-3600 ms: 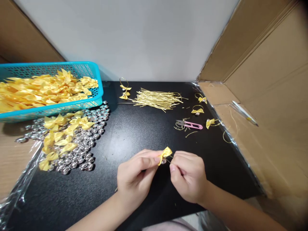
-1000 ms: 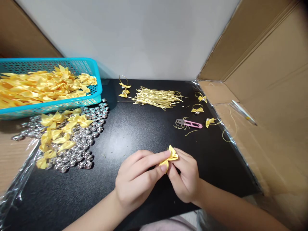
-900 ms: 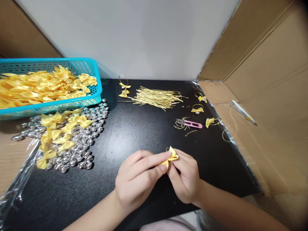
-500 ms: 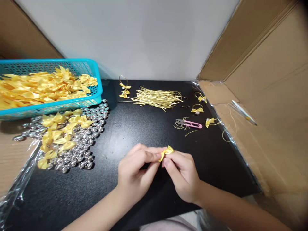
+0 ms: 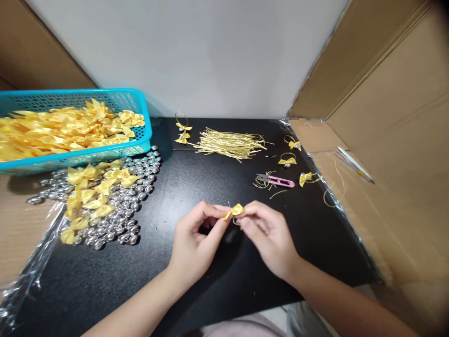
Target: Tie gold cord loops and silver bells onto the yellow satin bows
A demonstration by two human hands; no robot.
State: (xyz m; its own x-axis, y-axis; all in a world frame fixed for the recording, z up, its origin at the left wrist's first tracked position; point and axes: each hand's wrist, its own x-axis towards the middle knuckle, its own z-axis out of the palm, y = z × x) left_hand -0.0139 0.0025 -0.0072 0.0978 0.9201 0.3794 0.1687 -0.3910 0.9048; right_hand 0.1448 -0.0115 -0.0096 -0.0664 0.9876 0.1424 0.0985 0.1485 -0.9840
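Both of my hands meet over the black table [image 5: 196,187], pinching one small yellow ribbon bow [image 5: 234,211] between their fingertips. My left hand [image 5: 194,243] grips the bow's left wing with thumb and forefinger. My right hand [image 5: 270,236] pinches its right side, fingers curled. A thin gold thread seems to run through the bow, though I cannot make it out clearly.
A turquoise basket [image 5: 140,135] full of yellow bows stands at the back left. In front of it lie silver bells [image 5: 133,220] with loose bows [image 5: 94,192]. A bundle of gold threads [image 5: 228,142], pink snips [image 5: 278,181], several finished bows [image 5: 288,160] and a cardboard box [image 5: 386,154] lie behind and right.
Both hands have moved a little away from me with the bow. The bow has turned from upright to lying flat between the fingertips, and my fingers have spread slightly.
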